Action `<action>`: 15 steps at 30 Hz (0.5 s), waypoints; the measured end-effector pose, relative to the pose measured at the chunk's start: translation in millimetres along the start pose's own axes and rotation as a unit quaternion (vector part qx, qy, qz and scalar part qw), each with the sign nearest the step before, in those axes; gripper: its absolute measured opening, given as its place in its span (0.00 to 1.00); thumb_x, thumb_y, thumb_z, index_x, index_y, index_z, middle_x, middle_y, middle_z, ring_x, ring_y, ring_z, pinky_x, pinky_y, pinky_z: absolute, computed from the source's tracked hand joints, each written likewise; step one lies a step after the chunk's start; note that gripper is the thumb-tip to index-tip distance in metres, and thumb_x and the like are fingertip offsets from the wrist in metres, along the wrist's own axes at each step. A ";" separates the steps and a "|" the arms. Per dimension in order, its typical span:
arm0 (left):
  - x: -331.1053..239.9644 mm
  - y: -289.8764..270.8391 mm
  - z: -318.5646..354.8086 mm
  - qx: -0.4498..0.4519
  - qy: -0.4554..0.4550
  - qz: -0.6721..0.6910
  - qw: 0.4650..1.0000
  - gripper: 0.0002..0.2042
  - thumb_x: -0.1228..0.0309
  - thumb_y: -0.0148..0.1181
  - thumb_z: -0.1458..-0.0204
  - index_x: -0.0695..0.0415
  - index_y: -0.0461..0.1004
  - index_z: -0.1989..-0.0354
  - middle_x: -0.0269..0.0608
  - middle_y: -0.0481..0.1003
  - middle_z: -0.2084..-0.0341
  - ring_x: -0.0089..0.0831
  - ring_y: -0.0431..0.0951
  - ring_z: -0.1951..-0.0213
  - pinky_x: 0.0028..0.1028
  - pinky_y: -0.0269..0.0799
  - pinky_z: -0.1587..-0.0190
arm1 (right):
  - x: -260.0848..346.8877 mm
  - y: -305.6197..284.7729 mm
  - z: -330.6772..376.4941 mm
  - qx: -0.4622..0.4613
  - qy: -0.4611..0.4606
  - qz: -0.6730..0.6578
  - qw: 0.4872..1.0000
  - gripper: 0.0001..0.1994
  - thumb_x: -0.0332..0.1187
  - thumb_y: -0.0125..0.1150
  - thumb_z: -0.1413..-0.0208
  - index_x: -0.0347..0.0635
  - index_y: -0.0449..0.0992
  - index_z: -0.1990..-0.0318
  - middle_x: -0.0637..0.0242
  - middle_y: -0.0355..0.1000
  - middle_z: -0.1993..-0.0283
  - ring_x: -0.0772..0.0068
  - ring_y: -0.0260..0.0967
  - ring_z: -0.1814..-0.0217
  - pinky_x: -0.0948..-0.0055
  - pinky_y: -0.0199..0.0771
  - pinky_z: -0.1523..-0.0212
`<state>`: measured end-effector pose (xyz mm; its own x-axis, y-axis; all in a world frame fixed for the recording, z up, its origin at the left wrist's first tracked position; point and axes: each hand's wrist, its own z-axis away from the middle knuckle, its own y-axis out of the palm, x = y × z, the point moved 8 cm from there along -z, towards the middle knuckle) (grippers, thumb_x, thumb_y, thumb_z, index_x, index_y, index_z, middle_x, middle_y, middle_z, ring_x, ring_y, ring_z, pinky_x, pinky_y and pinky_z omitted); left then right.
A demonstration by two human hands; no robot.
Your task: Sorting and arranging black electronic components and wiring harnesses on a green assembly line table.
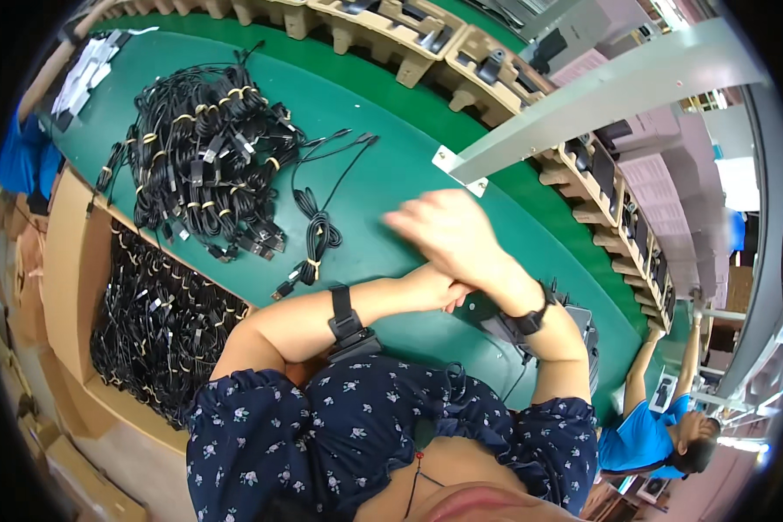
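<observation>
My right hand [444, 228] is raised over the green table and blurred by motion, so I cannot tell how its fingers stand. My left hand [435, 290] lies beneath my right forearm, its fingers curled and partly hidden; what they hold, if anything, does not show. Just left of both hands lies a coiled black cable [316, 233] tied with a band, its two ends stretching away from me. Farther left is a large heap of banded black USB cables [204, 161]. Beside my right wrist, partly covered, is a dark object [498, 328].
A cardboard box [71, 261] full of bundled cables stands at the table's left edge. Moulded brown trays [391, 33] with black devices line the far side and right. A metal post [600, 87] is fixed to the table [357, 104]. Co-workers [648, 435] stand right and far left.
</observation>
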<state>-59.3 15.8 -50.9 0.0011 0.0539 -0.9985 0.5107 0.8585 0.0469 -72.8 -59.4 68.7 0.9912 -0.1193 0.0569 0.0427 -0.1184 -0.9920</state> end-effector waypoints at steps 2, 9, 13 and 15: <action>28.0 13.4 -10.5 0.010 0.037 0.026 0.999 0.07 0.69 0.47 0.44 0.60 0.68 0.64 0.34 0.69 0.81 0.23 0.68 0.84 0.26 0.65 0.80 | 30.6 8.5 -24.6 -0.065 -0.121 -0.042 0.990 0.21 0.30 0.54 0.58 0.50 0.70 0.51 0.69 0.67 0.49 0.64 0.63 0.47 0.61 0.63 0.47; 5.6 20.5 -11.4 -0.010 0.080 0.060 0.995 0.07 0.69 0.50 0.45 0.59 0.68 0.63 0.33 0.68 0.81 0.22 0.68 0.83 0.24 0.64 0.81 | 68.6 52.5 -55.2 0.040 -0.206 -0.020 0.978 0.15 0.32 0.52 0.55 0.43 0.70 0.57 0.70 0.65 0.64 0.66 0.61 0.51 0.62 0.53 0.38; -9.3 18.0 -10.1 -0.017 0.104 0.105 0.989 0.08 0.69 0.51 0.46 0.58 0.67 0.62 0.32 0.68 0.81 0.21 0.68 0.83 0.23 0.63 0.81 | 46.6 16.6 -38.0 0.000 -0.130 -0.064 0.989 0.12 0.34 0.56 0.54 0.44 0.71 0.60 0.68 0.64 0.69 0.66 0.64 0.59 0.63 0.60 0.43; -22.0 16.5 -6.4 -0.021 0.115 0.139 0.983 0.08 0.69 0.52 0.46 0.58 0.67 0.61 0.32 0.68 0.80 0.21 0.67 0.82 0.22 0.63 0.81 | 20.6 -11.3 -21.4 -0.097 -0.022 -0.147 0.984 0.15 0.35 0.62 0.54 0.44 0.71 0.58 0.64 0.67 0.65 0.60 0.67 0.62 0.61 0.66 0.50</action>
<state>-56.4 32.0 -27.9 -0.0599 0.3996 -0.9147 0.4823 0.8139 0.3240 -55.5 -81.6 83.4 0.9445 -0.0098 0.3284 0.3073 -0.3274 -0.8935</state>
